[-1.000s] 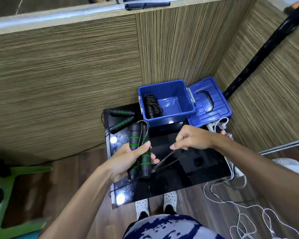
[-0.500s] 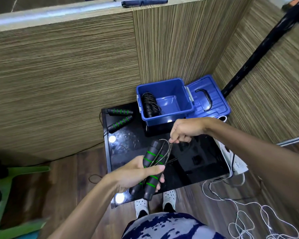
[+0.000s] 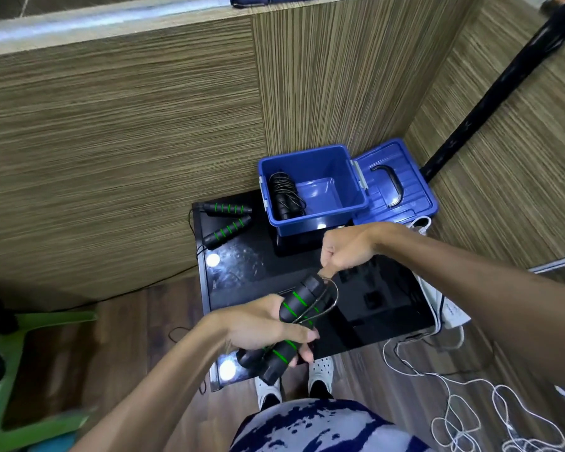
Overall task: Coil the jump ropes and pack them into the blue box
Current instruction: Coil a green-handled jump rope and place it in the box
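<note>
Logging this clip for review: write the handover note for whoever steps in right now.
Left hand grips the paired handles of one rope. Right hand pinches its cable loop above the black table.
Done: one coiled rope lies in the blue box, lid off beside it.
Left: finish this coil, pack it, then the rope with loose handles at the table's far left.

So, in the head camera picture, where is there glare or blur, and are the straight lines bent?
Head view: round lamp glare spots shine on the glossy black table, one more on the blue box front edge; the green chair at the left edge is smeared; the wood panel edges curve, from the wide lens; the hands and rope handles look fairly sharp.
</note>
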Demonstrator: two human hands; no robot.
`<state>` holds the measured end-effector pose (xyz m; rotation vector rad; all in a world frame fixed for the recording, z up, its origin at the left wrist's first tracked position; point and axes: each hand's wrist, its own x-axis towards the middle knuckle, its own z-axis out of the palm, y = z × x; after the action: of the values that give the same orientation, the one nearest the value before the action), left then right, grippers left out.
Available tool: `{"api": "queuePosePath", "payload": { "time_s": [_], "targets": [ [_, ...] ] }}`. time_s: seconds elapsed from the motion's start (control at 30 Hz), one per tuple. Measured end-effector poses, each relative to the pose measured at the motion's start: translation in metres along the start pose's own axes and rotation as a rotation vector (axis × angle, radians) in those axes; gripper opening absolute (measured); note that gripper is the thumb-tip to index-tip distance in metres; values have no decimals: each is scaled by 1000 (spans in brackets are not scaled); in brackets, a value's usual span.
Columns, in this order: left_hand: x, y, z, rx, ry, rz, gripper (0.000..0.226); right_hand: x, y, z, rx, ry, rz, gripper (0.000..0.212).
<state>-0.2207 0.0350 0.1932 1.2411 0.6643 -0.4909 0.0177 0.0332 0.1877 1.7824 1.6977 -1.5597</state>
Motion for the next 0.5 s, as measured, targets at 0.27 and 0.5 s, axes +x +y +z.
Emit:
{"api": "queuePosePath", "payload": {
  "time_s": [0.27,0.5],
  "targets": [
    [17,-7,5,55,44,-226,9,10,-40,2,183,-163,168,23],
    [12,-15,-24,-308,407,-168,19,7,-47,25,501,193,-65,31]
  ]
}}
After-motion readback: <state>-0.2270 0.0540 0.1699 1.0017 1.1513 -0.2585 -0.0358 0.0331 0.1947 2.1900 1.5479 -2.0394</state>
